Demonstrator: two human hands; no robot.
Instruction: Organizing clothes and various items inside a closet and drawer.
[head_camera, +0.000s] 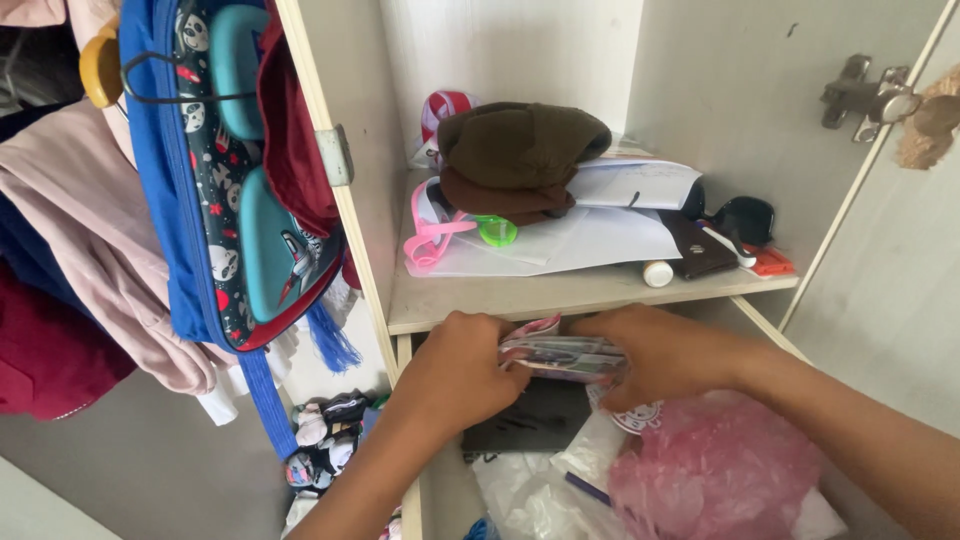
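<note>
My left hand (462, 368) and my right hand (658, 352) both grip a flat, folded bundle of colourful paper or plastic (560, 355), held level just below the wardrobe shelf (560, 296). Under the bundle lies a dark flat object (530, 420) in the lower compartment. A pink plastic bag (715, 470) and clear plastic bags (530, 495) sit beneath my right forearm.
On the shelf: a brown folded cloth (520, 155), white papers (600, 235), pink goggles (432, 225), a green item (497, 231), a dark wallet (700, 245), a black case (745, 218), a small white bottle (657, 273). A blue backpack (225, 170) and hanging clothes (90, 230) fill the left. An open wardrobe door (900, 250) stands right.
</note>
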